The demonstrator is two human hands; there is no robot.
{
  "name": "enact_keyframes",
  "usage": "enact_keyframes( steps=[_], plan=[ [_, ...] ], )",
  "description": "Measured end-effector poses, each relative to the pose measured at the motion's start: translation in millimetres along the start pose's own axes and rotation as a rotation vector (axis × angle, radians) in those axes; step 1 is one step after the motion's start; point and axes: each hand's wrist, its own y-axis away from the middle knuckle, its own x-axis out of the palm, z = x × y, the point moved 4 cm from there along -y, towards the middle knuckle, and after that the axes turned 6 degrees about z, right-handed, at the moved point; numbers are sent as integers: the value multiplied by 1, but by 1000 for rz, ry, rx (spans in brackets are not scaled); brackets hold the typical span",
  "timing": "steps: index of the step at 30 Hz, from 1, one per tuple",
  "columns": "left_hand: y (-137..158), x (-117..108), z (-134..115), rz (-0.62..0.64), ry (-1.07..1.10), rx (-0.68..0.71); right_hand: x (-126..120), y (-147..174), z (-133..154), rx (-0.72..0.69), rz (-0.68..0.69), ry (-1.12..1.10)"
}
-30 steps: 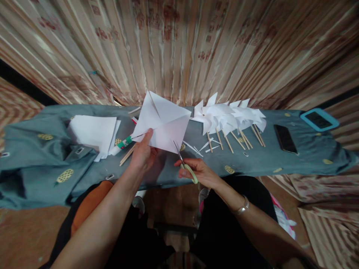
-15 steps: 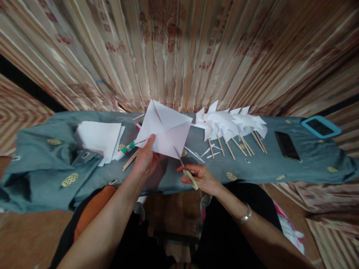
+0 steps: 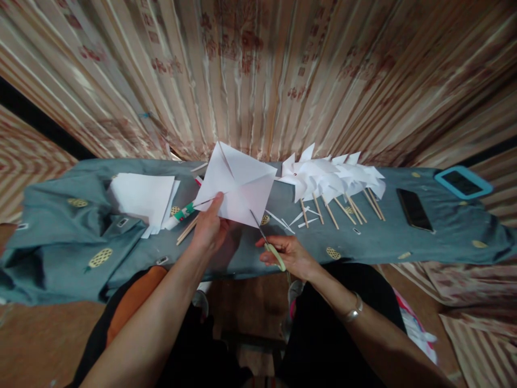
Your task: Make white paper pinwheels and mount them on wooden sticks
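Observation:
My left hand point(image 3: 210, 229) pinches a square sheet of white paper point(image 3: 246, 180) near its lower left edge, thumb on top. The sheet is held above the table, with slits running in from corners toward its middle. My right hand point(image 3: 288, 254) is closed around the pale green handles of a pair of scissors point(image 3: 274, 256). The scissors' blades lie at the sheet's lower right corner, one blade showing over the paper. Just right of the sheet lies a row of white paper pinwheels point(image 3: 335, 175) on wooden sticks.
A stack of white paper point(image 3: 143, 196) lies at the left, beside a green and white tube point(image 3: 181, 214) and loose wooden sticks point(image 3: 187, 230). Paper strips point(image 3: 280, 222) lie near the pinwheels. A phone point(image 3: 414, 209) and a blue-framed tablet point(image 3: 463, 182) rest at the right on the grey-green cloth point(image 3: 375, 242).
Almost nothing differs. The sheet, both hands and the scissors keep nearly the same places, with the scissors still at the lower right corner.

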Motion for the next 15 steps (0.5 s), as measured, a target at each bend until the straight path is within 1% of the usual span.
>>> enact_keyframes(
  steps=[4,10,15],
  plan=[
    [0,0,1,-2,-12,-1,0,-1,-1,4,-1,-7],
    [4,0,9,1,-44,-43,-2,-2,2,-39,-15,80],
    [6,1,11,3,-36,-47,-2,-2,3,-30,-36,97]
  ],
)
